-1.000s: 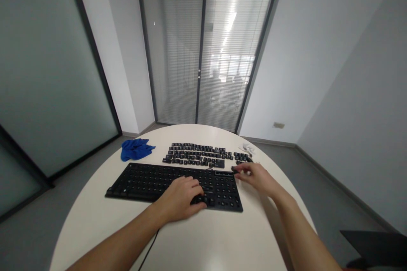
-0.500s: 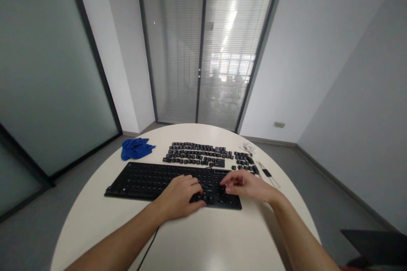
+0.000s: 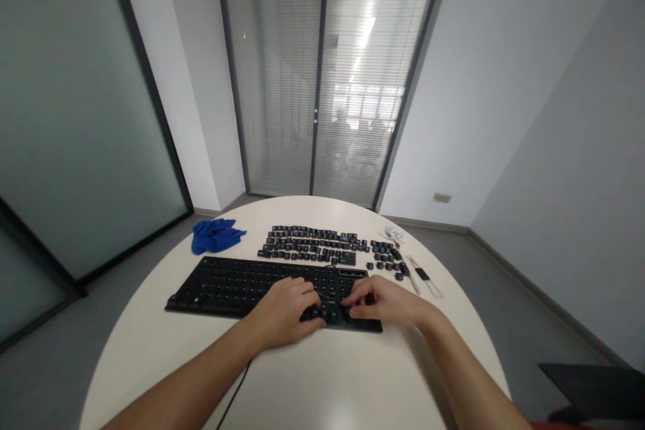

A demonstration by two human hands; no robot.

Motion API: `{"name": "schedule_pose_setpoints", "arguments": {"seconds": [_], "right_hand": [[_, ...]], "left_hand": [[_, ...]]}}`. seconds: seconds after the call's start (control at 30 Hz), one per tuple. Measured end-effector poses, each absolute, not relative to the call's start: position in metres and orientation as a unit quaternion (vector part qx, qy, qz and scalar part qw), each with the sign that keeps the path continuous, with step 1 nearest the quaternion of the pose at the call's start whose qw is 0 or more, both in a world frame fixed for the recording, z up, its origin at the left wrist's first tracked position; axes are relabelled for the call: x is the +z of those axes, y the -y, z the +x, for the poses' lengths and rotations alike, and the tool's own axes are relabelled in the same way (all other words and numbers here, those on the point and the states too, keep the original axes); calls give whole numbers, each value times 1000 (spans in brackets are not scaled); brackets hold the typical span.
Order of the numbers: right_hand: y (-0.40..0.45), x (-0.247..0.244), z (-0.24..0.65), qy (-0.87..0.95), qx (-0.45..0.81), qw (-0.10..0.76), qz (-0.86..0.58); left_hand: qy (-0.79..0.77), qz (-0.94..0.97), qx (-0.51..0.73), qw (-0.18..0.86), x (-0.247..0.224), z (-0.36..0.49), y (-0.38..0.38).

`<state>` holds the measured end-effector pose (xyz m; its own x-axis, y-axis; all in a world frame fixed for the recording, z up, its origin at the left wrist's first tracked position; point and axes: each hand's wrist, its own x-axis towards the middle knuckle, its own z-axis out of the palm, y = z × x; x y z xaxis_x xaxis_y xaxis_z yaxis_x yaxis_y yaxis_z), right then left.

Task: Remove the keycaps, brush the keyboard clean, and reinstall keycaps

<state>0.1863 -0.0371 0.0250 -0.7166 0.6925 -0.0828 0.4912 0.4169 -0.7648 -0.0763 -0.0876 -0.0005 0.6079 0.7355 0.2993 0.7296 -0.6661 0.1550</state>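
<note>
A black keyboard (image 3: 226, 285) with most keycaps off lies on the round white table (image 3: 322, 376). My left hand (image 3: 287, 312) rests on its right part and front edge, fingers curled over the arrow-key area; what they may grip is hidden. My right hand (image 3: 375, 300) is over the number-pad end, thumb and fingertips drawn together near the surface; anything between them is too small to make out. Loose black keycaps (image 3: 312, 242) lie in rows behind the keyboard, with a smaller group (image 3: 385, 255) at the right.
A blue cloth (image 3: 216, 236) lies at the back left. A keycap puller (image 3: 423, 274), a thin light-coloured tool (image 3: 413, 279) and crumpled white material (image 3: 396, 235) are at the right. A cable (image 3: 234, 396) runs toward the near edge. A dark chair part (image 3: 594, 386) shows lower right.
My right hand has moved slightly left and down, nearer my left hand, with its fingertips lower on the keyboard. My left hand has stayed in place.
</note>
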Motion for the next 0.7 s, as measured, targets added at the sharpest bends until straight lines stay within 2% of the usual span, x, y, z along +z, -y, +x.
{"name": "schedule_pose_setpoints", "arguments": {"seconds": [0.23,0.7], "right_hand": [[37,25,186,849,392,115,-334],[50,33,171,861,318,99,-384]], "left_hand": [[-403,898,177,8,-1,-77,87],[-404,900,161,8,0,-76,86]]}}
